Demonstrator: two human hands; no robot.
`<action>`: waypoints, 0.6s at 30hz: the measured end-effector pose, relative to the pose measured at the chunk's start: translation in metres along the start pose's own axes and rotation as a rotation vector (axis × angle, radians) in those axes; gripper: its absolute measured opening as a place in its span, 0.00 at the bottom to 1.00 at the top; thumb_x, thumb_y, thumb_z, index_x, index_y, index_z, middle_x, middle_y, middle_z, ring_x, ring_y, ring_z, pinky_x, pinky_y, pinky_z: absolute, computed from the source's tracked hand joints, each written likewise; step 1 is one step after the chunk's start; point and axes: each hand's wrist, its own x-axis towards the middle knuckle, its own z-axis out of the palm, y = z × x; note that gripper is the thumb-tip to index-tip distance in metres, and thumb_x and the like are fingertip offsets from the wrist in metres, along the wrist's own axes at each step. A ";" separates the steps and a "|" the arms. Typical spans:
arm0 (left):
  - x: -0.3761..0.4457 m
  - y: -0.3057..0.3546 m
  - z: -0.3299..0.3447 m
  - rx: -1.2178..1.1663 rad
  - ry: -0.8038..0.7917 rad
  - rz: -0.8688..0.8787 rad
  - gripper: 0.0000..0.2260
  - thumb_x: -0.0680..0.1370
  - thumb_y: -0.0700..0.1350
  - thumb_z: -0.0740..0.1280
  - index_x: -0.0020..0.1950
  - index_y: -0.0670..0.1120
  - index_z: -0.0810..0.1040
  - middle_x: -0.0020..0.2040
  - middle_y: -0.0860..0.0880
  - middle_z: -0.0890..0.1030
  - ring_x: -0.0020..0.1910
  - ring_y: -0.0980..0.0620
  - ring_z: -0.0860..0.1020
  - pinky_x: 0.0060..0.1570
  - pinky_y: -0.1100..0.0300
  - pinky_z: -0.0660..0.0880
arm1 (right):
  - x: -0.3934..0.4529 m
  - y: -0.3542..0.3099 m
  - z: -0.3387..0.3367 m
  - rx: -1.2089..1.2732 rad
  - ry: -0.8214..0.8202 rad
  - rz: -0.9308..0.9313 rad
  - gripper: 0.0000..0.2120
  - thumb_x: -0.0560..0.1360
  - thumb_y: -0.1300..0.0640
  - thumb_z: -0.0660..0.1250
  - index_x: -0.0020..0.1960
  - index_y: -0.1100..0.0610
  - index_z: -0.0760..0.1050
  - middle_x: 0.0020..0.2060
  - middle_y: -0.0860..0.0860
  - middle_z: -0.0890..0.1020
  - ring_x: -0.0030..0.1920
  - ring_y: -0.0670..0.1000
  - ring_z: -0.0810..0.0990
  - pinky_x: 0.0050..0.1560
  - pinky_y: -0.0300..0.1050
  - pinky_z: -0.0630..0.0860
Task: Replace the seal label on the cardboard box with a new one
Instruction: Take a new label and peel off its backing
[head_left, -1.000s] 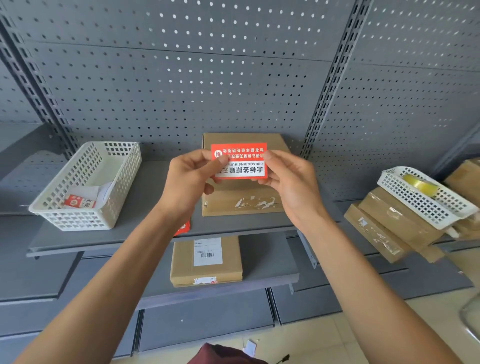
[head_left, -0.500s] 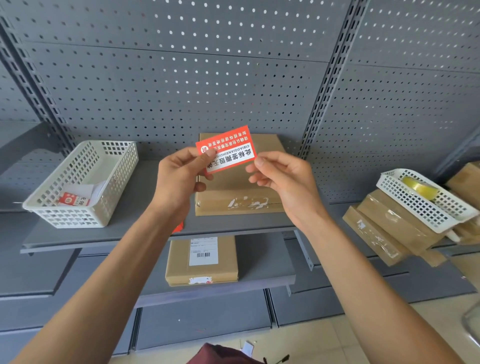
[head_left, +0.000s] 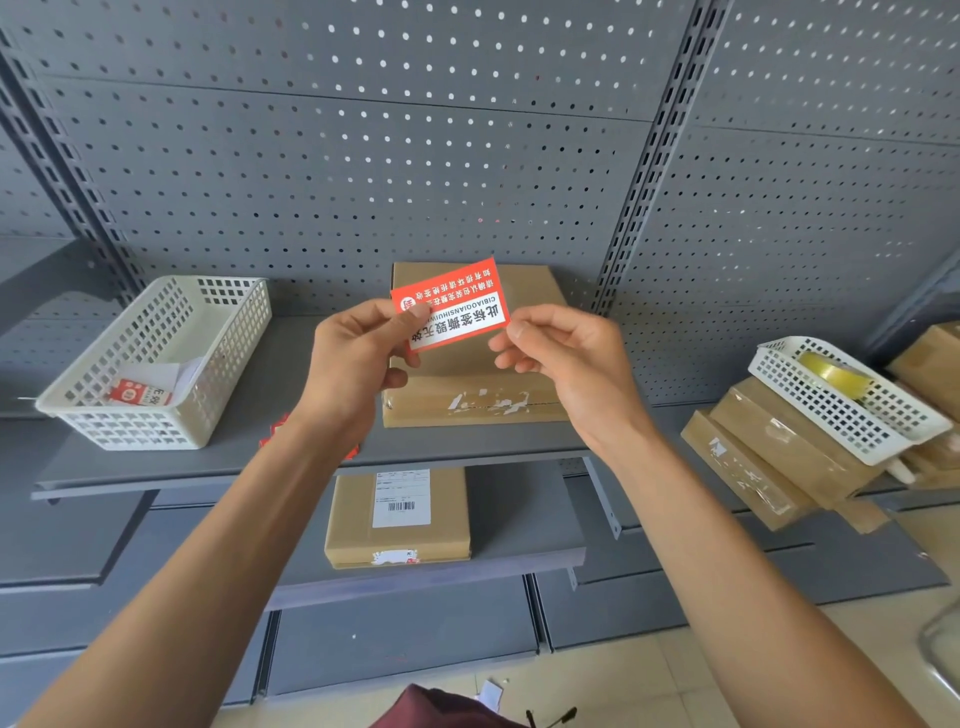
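A grey pegboard shelf (head_left: 457, 447) carries the cardboard box (head_left: 483, 379), torn label scraps along its front edge. Above it, the left hand (head_left: 358, 358) pinches a tilted red seal label (head_left: 454, 306); the right hand (head_left: 566, 353) pinches its lower right corner.

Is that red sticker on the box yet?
No. The red seal label is held above the cardboard box, gripped by the left hand; right hand touches its corner.
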 end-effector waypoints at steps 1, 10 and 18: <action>0.000 0.000 0.000 0.004 0.002 -0.003 0.10 0.78 0.45 0.73 0.37 0.49 0.83 0.39 0.48 0.83 0.31 0.53 0.74 0.28 0.64 0.69 | -0.001 0.000 -0.001 -0.013 -0.003 -0.006 0.05 0.79 0.63 0.68 0.51 0.62 0.83 0.42 0.56 0.88 0.41 0.54 0.85 0.47 0.50 0.78; -0.001 -0.004 0.001 0.022 0.012 -0.034 0.08 0.78 0.45 0.72 0.40 0.44 0.81 0.36 0.50 0.82 0.30 0.54 0.73 0.28 0.65 0.67 | -0.002 0.002 -0.004 -0.059 -0.015 -0.036 0.05 0.79 0.65 0.68 0.51 0.64 0.82 0.42 0.57 0.87 0.40 0.53 0.85 0.44 0.46 0.78; 0.000 -0.004 0.002 0.025 0.016 -0.076 0.04 0.78 0.44 0.73 0.49 0.44 0.84 0.38 0.50 0.83 0.31 0.52 0.73 0.29 0.62 0.68 | -0.002 0.002 -0.004 -0.041 -0.058 -0.070 0.05 0.79 0.68 0.67 0.49 0.69 0.80 0.39 0.57 0.86 0.38 0.52 0.83 0.43 0.36 0.78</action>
